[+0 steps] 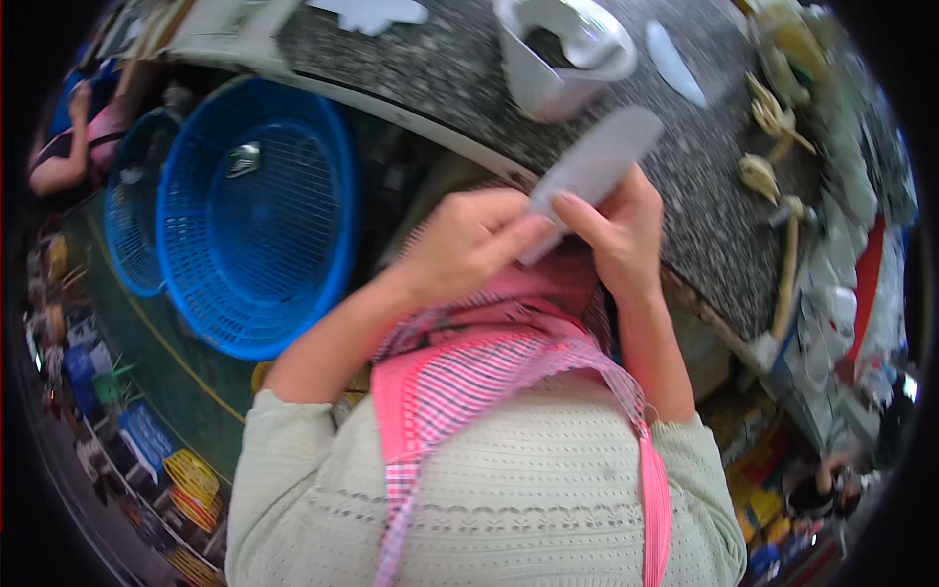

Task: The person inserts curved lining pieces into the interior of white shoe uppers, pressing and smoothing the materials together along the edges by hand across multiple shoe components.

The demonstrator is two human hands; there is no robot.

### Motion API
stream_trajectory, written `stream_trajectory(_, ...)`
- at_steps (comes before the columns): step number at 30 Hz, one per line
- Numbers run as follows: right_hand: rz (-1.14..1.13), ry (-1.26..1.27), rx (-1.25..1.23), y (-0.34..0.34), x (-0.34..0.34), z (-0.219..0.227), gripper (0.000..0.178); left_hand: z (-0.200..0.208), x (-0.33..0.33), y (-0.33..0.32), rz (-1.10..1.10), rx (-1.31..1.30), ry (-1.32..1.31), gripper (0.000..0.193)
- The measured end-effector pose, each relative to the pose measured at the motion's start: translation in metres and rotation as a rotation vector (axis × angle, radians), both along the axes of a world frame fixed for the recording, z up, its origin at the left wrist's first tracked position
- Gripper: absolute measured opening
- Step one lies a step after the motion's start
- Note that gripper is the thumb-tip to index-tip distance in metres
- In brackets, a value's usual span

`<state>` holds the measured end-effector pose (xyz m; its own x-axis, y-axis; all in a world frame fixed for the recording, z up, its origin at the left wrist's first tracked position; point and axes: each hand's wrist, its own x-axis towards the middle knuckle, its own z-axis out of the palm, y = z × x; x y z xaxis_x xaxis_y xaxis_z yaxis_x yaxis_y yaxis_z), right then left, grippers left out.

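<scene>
Both hands hold a flat, pale grey-white strip (608,149) with a rounded far end, slanting up to the right in front of my body. At its near end, the thumb and curled fingers of my left hand (468,243) grip it. My right hand (626,233) has its thumb on the upper face and its fingers behind, hidden by the strip. Just beyond stands a white plastic tub (536,86) with pale pieces inside. A similar curved white piece (675,65) lies to the tub's right on the speckled dark tabletop (685,147).
Two blue slotted baskets stand at the left, the larger basket (337,225) beside my left arm. A hammer (786,264) lies at the table's right edge near cream-coloured pieces (761,176). White cut-outs (370,14) lie at the far left. Another person's arm (61,166) shows beyond the baskets.
</scene>
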<state>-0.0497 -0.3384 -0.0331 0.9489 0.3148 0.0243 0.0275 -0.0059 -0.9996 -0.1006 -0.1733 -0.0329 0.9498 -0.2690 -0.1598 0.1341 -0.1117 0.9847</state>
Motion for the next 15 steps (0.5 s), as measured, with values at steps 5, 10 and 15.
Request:
stream_trajectory(5,0.135,0.2,0.083,0.002,0.002,0.009,0.028,0.005,-0.005,0.009,0.025,-0.028,-0.13,0.025)
stream_trajectory(10,0.209,0.2,0.297,0.015,-0.004,0.021,0.041,0.027,-0.008,0.022,0.012,-0.019,-0.145,0.028)
stream_trajectory(15,0.21,0.281,0.463,0.003,0.003,0.018,0.026,0.029,-0.002,0.015,0.085,0.122,-0.284,0.026)
